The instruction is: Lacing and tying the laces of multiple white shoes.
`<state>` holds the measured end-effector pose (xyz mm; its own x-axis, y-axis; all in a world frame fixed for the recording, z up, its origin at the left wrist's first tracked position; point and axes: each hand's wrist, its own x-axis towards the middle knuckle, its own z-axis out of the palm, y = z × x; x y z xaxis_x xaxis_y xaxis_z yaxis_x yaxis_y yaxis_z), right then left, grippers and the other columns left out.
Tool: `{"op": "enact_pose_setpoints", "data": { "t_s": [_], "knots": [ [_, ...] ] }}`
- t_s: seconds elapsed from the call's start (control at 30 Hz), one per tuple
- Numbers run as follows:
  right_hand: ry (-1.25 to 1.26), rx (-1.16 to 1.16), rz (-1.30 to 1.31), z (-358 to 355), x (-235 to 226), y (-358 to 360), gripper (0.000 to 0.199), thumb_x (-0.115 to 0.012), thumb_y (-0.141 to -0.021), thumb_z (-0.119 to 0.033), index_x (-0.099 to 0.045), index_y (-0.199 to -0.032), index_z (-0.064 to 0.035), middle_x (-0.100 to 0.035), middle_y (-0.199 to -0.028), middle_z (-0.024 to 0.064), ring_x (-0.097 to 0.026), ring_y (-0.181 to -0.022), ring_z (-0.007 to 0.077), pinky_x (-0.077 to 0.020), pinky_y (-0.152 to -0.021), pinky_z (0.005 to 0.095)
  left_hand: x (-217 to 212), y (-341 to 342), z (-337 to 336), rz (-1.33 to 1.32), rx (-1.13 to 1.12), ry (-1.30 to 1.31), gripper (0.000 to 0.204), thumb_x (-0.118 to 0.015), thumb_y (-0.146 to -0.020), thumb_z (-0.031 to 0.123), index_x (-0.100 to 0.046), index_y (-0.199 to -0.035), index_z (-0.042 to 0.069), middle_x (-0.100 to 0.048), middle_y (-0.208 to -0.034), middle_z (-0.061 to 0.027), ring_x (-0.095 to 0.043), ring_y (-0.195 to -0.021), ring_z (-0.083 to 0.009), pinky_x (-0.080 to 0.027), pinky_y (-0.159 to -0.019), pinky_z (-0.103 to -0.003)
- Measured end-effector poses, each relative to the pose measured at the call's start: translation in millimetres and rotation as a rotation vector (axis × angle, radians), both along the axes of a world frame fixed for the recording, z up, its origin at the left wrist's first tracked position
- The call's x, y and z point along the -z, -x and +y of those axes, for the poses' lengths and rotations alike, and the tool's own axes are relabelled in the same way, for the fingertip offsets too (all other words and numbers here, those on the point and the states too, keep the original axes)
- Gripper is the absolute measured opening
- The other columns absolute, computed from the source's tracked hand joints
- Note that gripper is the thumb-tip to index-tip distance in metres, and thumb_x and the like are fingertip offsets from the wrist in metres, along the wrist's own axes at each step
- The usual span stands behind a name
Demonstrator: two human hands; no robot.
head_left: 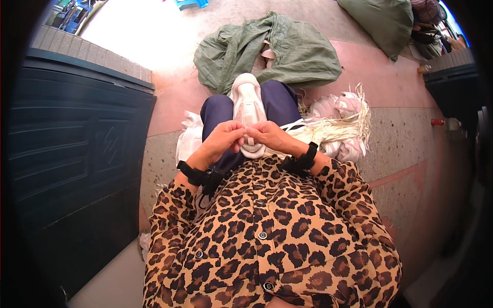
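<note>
Both hands meet over the near end of a pale pink shoe [247, 105] lying along the person's lap. The left hand [222, 138] and right hand [269, 136] have fingertips pinched together on it, seemingly at the lacing. Just right lie more pale shoes [343, 108] and a bundle of cream laces [341, 128]. Beyond, a green sack [287, 51] rests on the floor.

Hands: two, left hand [222, 139] and right hand [271, 135]
Black wrist straps: two [194, 173]
White sneaker on lap: one [247, 110]
Sneakers beside the leg: at least two [349, 105]
Green sacks: two [303, 54]
Bundle of pale laces: one [341, 128]
</note>
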<state>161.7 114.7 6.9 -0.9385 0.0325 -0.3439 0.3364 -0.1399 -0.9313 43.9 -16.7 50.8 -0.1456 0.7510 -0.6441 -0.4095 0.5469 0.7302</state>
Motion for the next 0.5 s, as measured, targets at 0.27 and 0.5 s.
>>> {"op": "enact_pose_setpoints", "data": {
  "t_s": [0.27, 0.5],
  "knots": [
    [-0.494, 0.084, 0.051, 41, 7, 15, 0.023, -0.052, -0.083, -0.018, -0.06, -0.081, 0.0029, -0.057, -0.064, 0.0108, -0.051, -0.054, 0.0148, -0.0429, -0.058, 0.0278, 27, 18, 38, 0.468, -0.143, -0.075, 0.013, -0.055, -0.082, 0.015, -0.053, -0.081, 0.003, -0.056, -0.064, -0.0035, -0.055, -0.054, -0.0109, -0.045, -0.049, -0.023],
    [-0.521, 0.3, 0.092, 60, 46, 29, 0.022, -0.052, -0.081, -0.017, -0.06, -0.091, 0.0003, -0.061, -0.073, 0.0156, -0.06, -0.066, 0.0257, -0.0453, -0.064, 0.0319, 67, 22, 55, 1.431, 0.14, -0.161, 0.014, -0.061, -0.072, 0.011, -0.057, -0.08, 0.0, -0.058, -0.08, -0.0158, -0.056, -0.079, -0.031, -0.044, -0.068, -0.039]
  ]
}}
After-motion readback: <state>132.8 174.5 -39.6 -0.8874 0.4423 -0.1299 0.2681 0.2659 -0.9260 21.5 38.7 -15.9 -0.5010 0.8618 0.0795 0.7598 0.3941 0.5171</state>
